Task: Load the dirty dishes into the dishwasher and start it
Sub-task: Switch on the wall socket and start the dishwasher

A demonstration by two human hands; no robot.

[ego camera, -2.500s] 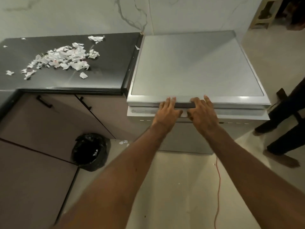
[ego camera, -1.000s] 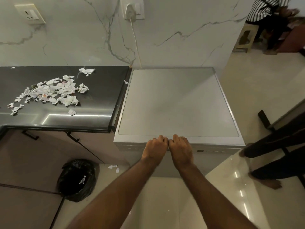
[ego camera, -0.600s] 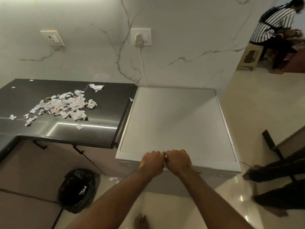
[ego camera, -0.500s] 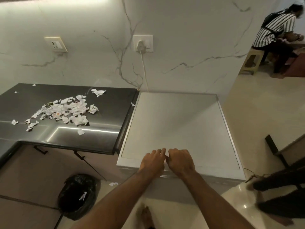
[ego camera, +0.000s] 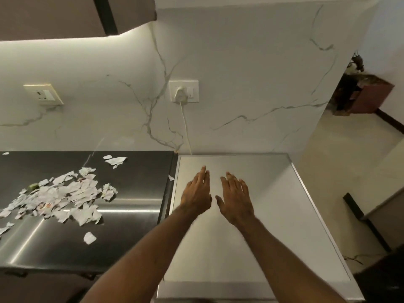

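Note:
The dishwasher (ego camera: 273,226) stands against the marble wall, and only its flat silver top shows; its front and door are out of sight below the frame. My left hand (ego camera: 196,193) and my right hand (ego camera: 235,196) are stretched out side by side over the middle of that top, fingers straight and holding nothing. Whether the palms touch the top I cannot tell. No dishes are in view.
A dark counter (ego camera: 135,226) adjoins the dishwasher on the left, strewn with torn paper scraps (ego camera: 63,195). A white plug (ego camera: 181,95) sits in the wall socket with its cord running down behind the dishwasher. Open tiled floor (ego camera: 341,162) lies to the right.
Both hands have left the dishwasher's front edge, uncurled and moved forward over the top. The view has tilted upward, so the front panel, the floor and the bin bag are gone from sight.

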